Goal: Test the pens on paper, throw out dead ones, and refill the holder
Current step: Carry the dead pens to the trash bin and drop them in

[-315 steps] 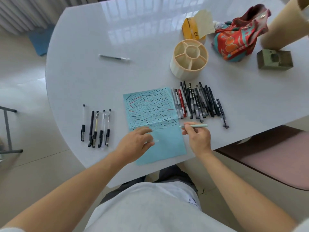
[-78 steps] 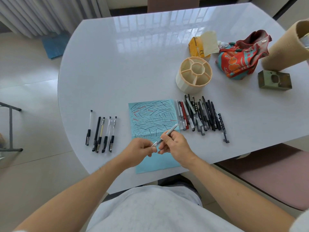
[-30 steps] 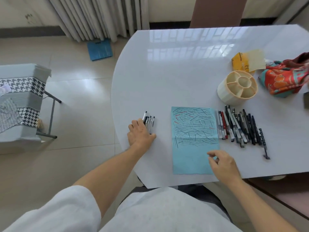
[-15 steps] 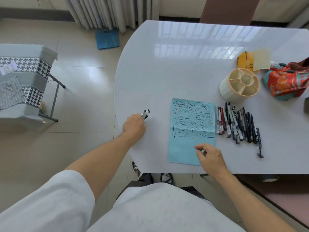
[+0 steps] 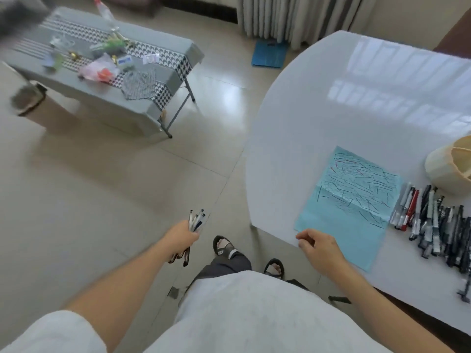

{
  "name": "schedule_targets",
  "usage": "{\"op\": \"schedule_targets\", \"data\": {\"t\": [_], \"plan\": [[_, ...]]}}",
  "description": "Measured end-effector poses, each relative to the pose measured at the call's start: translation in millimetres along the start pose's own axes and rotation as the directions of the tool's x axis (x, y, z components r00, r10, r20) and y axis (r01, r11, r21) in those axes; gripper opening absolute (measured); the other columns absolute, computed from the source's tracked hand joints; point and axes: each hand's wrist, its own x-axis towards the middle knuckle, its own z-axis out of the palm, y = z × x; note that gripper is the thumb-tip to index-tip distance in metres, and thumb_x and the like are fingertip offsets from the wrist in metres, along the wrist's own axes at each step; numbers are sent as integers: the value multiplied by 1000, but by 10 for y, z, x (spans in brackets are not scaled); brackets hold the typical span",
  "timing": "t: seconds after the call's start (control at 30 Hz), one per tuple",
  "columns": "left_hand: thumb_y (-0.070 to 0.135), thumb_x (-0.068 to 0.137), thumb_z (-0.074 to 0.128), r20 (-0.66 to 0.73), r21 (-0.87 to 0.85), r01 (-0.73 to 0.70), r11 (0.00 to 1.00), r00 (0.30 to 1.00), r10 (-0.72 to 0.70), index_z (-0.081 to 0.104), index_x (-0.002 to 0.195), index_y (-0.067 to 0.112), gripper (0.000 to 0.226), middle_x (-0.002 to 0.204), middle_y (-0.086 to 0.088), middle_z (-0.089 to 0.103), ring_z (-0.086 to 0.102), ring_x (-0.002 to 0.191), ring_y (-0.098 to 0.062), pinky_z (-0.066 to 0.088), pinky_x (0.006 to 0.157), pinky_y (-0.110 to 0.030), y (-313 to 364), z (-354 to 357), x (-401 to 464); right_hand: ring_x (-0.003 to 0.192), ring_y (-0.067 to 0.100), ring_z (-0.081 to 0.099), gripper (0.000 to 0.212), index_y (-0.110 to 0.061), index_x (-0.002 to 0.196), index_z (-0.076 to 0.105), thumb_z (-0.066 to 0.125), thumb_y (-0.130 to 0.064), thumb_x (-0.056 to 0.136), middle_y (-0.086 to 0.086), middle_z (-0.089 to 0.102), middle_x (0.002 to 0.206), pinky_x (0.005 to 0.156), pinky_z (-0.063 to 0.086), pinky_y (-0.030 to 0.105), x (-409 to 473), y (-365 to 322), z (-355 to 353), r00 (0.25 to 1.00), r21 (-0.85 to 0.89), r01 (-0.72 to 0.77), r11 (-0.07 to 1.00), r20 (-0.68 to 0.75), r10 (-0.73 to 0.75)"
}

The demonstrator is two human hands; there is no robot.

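Note:
My left hand (image 5: 183, 237) grips a bundle of several pens (image 5: 195, 221) out over the floor, left of the white table (image 5: 318, 103). My right hand (image 5: 318, 247) rests at the table's near edge with its fingers loosely curled and nothing in it, touching the corner of the blue test paper (image 5: 351, 202), which is covered in pen strokes. A row of several pens (image 5: 433, 222) lies on the table right of the paper. The cream pen holder (image 5: 448, 171) stands behind them, cut off by the right edge of the frame.
A low folding table (image 5: 107, 72) with a houndstooth cloth and small clutter stands on the tiled floor at the far left. A blue mat (image 5: 269, 55) lies by the curtains. My sandalled feet (image 5: 224, 247) are below, beside the table edge.
My left hand has lifted the bundle of pens off the table and swung it left over the floor. The view has turned left. My right hand stays at the paper's near corner.

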Motion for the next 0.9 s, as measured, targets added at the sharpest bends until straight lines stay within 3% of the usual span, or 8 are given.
{"op": "schedule_targets", "data": {"t": [0.17,0.33,0.47,0.6,0.73,0.9], "plan": [[12,86,59,-46,-202,222,954,971,-236,54,78,11,10,70,-10,64,55,61,-23,40,60,-30,-1112,92,-427,76,3,62,17,-34,94,72,64,-19,95,-16,70,81,67,43,16,106,-411,274,984,-157,94,983,167,-67],[10,85,59,-31,-337,335,880,930,-366,58,73,9,12,69,-10,65,55,60,-23,37,56,-29,-1904,154,-680,76,3,62,18,-34,97,72,62,-19,95,-17,69,83,66,43,17,388,-1038,667,940,-327,237,915,317,-130],[7,81,57,23,-439,350,828,925,-379,52,69,13,14,66,-9,58,50,59,-21,35,58,-31,-2415,11,-668,67,2,58,16,-32,94,71,61,-19,94,-14,65,75,59,40,16,714,-1648,1120,912,-465,333,820,380,-155],[9,83,57,19,-509,351,786,917,-398,55,71,12,13,66,-9,63,55,58,-22,38,56,-28,-2930,-350,-502,77,7,60,15,-29,101,72,60,-24,94,-19,62,83,69,45,25,1010,-2283,1641,881,-573,379,727,464,-94],[13,84,57,-36,-593,317,740,908,-417,58,81,11,4,73,-9,68,57,61,-22,42,58,-29,-3387,-826,-360,71,10,69,12,-31,94,69,59,-23,94,-11,72,85,64,50,23,1256,-2896,2068,876,-556,364,747,477,-72],[14,85,58,-64,-641,332,693,875,-479,58,80,12,5,74,-11,70,60,63,-24,45,63,-31,-3856,-1304,-265,67,16,72,12,-25,93,69,59,-19,95,-2,75,82,60,56,28,1541,-3436,2357,900,-563,302,769,435,-35]]}}
